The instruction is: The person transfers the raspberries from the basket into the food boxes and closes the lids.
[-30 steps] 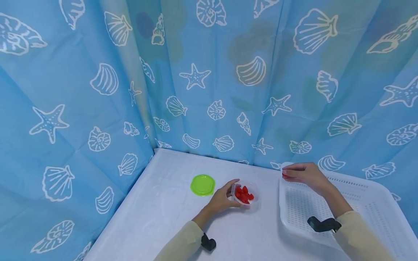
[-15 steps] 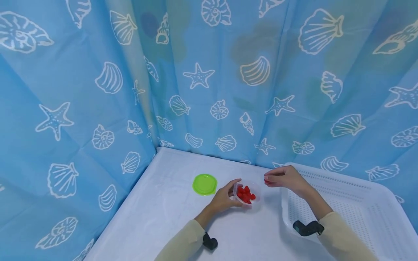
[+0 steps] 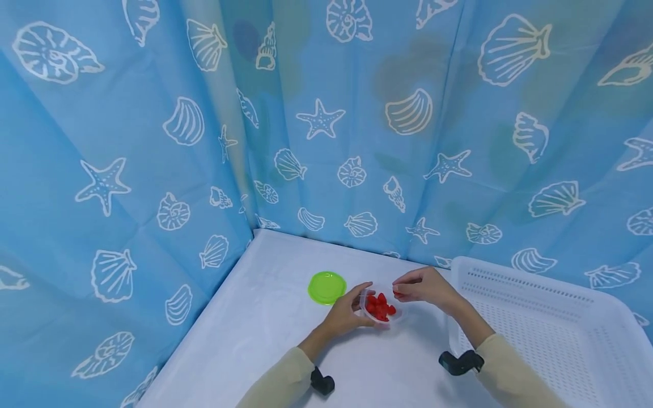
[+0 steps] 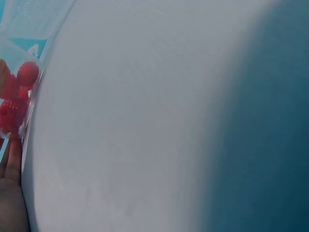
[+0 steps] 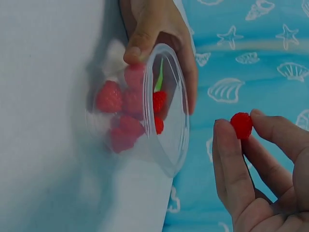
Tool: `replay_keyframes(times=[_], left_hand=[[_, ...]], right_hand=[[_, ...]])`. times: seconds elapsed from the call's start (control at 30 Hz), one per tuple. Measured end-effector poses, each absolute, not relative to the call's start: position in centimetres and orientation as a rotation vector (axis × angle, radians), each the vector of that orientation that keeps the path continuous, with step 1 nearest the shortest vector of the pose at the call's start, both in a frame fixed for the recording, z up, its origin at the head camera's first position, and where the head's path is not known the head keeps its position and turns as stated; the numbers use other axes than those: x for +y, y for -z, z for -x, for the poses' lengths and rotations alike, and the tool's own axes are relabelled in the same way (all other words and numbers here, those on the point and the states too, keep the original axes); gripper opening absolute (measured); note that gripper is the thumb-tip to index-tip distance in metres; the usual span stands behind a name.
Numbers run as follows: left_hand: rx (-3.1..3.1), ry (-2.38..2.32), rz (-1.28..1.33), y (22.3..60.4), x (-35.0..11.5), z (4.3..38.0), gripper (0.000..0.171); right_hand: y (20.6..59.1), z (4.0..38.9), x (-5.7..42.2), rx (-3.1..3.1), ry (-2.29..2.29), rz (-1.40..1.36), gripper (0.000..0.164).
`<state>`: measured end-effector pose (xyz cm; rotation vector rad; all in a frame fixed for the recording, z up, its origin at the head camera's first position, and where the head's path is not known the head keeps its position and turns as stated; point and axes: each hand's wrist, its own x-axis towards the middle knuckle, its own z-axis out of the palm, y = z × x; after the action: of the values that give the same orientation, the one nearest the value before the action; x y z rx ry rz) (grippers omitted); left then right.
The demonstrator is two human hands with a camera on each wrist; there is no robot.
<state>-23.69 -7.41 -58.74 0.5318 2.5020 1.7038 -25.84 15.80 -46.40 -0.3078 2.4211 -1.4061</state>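
My left hand (image 3: 343, 315) grips the side of a clear round plastic container (image 5: 169, 159) at the middle of the table. Several red raspberries (image 5: 110, 96) lie inside, visible through its wall in the right wrist view. Beside the container's open rim, my right hand (image 3: 431, 290) pinches a single raspberry (image 5: 241, 125) between thumb and fingertips, apart from the rim. The left wrist view catches only part of the container with its raspberries (image 4: 28, 74) and a bit of the left hand (image 4: 11, 203) at its left edge.
A bright green lid (image 3: 327, 288) lies flat on the white-covered table (image 3: 265, 317), left of the container. At the right stands a large white perforated plastic basket (image 3: 541, 340). A blue seashell-print curtain (image 3: 326, 141) rises behind and to the left.
My right hand has moved left from above the basket's edge to the container, with the raspberry in its fingers. The left hand still holds the container. The head view has shifted slightly.
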Motion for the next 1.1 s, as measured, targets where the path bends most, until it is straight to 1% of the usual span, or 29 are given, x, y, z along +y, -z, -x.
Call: replay_keyframes(times=[0.33,0.4,0.6,0.77,1.1], left_hand=[[2.485,-1.648,-0.535,58.1,-8.8,24.0,0.094],[2.484,-1.629,-0.523,58.0,-9.0,24.1,0.095],[2.472,-1.612,-0.509,57.4,-9.6,23.9,0.095],[2.407,-1.626,-0.549,57.2,-10.0,23.9,0.091],[2.395,-1.644,-0.513,57.5,-9.9,24.0,0.091]], right_hand=[[47.0,25.1,13.3,2.519,1.32,0.166,0.029],[47.2,25.0,13.0,2.544,1.293,0.154,0.026],[47.9,24.5,12.5,2.564,1.264,0.187,0.022],[48.1,24.1,12.1,2.571,1.256,0.202,0.023],[48.5,24.0,11.3,2.606,1.193,0.192,0.022]])
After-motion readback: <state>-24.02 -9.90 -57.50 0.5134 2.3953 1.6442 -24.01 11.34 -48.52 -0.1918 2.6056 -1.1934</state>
